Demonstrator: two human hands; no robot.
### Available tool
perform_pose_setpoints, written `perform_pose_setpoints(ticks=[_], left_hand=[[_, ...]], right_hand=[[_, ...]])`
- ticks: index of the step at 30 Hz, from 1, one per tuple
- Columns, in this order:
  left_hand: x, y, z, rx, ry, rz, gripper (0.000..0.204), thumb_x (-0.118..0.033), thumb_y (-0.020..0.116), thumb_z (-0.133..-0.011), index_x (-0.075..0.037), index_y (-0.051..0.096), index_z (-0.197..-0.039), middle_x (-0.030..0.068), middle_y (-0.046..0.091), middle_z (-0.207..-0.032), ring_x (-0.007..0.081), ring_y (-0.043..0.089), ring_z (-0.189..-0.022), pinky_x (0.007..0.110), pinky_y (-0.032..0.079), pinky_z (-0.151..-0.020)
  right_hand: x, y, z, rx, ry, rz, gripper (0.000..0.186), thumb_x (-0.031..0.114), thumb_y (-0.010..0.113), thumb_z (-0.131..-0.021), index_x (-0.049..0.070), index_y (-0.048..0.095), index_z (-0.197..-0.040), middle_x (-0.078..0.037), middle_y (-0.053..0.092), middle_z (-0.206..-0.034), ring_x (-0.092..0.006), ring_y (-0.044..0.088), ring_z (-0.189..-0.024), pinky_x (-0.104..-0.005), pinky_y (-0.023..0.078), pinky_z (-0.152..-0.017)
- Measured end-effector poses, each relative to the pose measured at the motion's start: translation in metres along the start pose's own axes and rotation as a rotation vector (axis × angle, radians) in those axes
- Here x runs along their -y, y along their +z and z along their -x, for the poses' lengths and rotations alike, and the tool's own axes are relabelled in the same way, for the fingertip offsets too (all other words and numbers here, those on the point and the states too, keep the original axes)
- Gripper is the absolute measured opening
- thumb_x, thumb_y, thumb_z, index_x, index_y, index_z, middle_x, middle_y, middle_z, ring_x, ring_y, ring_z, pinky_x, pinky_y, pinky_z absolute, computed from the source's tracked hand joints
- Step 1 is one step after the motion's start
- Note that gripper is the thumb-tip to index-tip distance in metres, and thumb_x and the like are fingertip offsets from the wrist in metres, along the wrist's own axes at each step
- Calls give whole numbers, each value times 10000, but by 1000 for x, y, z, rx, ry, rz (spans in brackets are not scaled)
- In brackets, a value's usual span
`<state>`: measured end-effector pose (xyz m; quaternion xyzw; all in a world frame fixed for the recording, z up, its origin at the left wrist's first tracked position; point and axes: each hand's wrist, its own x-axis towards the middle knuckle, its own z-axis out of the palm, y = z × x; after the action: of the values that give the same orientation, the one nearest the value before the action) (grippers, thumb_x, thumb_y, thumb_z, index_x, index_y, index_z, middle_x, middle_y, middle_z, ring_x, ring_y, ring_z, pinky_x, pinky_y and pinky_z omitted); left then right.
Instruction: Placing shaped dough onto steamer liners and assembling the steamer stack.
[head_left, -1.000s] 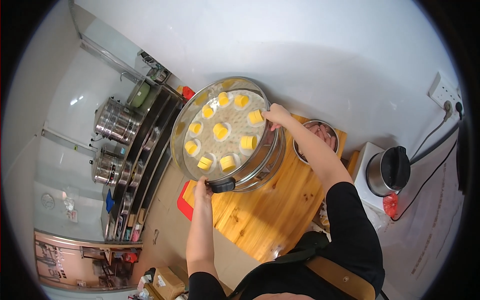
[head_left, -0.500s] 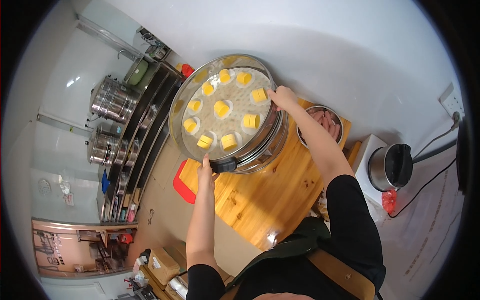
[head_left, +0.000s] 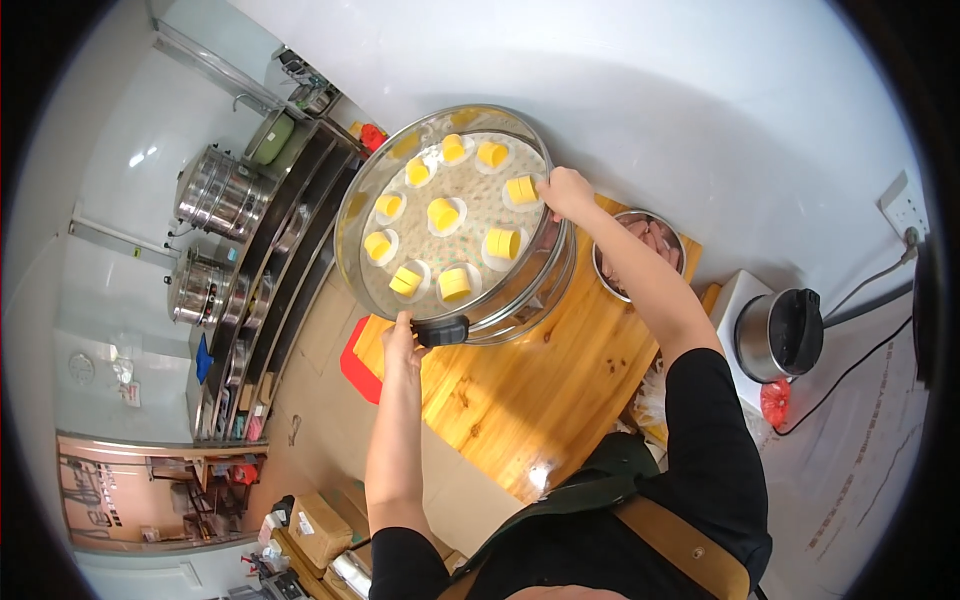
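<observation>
1. Compared with a second ago – eased slightly away from the body, toward the white wall (head_left: 680, 90): round steel steamer tier (head_left: 480, 118), both hands with it. Barely different from half a second ago.
2. With left hand (head_left: 402, 338): clamped on the near-left rim, thumb on top, right beside the black handle (head_left: 441, 331).
3. With right hand (head_left: 570, 192): closed around the right-hand rim, knuckles up. Well apart from the left, across the tier. Grip underneath hidden.
4. Inside the tier: ten yellow pieces (head_left: 442, 213), spaced out, on white paper rounds (head_left: 497, 263) over a pale, spotted base.
5. Under the tier: more steel rims, above the wooden counter (head_left: 520, 400). Resting or lifted – cannot tell.
6. On the counter, right of the tier: steel bowl (head_left: 605, 272) with pinkish-brown sausages (head_left: 655, 240). Partly behind the right forearm.
</observation>
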<state>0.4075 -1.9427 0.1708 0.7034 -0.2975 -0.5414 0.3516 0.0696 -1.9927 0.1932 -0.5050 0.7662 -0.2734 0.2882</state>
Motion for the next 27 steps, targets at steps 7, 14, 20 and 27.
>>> perform_pose_setpoints(ticks=[7, 14, 20, 27], left_hand=[[8, 4, 9, 46, 60, 10, 517, -379, 531, -776, 46, 416, -1048, 163, 483, -998, 270, 519, -837, 473, 425, -739], [1, 6, 5, 37, -5, 21, 494, -384, 508, -798, 13, 454, -1086, 126, 507, -1041, 248, 502, -912, 484, 405, -733], [6, 10, 5, 64, 16, 49, 533, -403, 512, -791, 38, 395, -1068, 165, 448, -1068, 313, 500, -910, 515, 396, -788], [7, 11, -16, 178, -110, 289, 471, -318, 508, -770, 15, 377, -1076, 177, 418, -1075, 348, 478, -959, 573, 416, -731]], right_hand=[[-7, 3, 0, -67, 7, -9, 364, 268, 433, -765, -7, 592, -588, -92, 567, -484, -195, 595, -505, -330, 481, -573], [-5, 3, -9, -10, 45, -19, 339, 283, 464, -750, -13, 603, -657, -94, 594, -542, -189, 593, -476, -306, 488, -559], [-5, -6, -4, 74, 150, -140, 390, 327, 527, -739, -51, 585, -817, -135, 611, -698, -209, 607, -562, -307, 495, -498], [-11, 20, -5, 127, 131, -291, 397, 247, 569, -720, -80, 545, -943, -184, 586, -883, -252, 607, -695, -315, 517, -513]])
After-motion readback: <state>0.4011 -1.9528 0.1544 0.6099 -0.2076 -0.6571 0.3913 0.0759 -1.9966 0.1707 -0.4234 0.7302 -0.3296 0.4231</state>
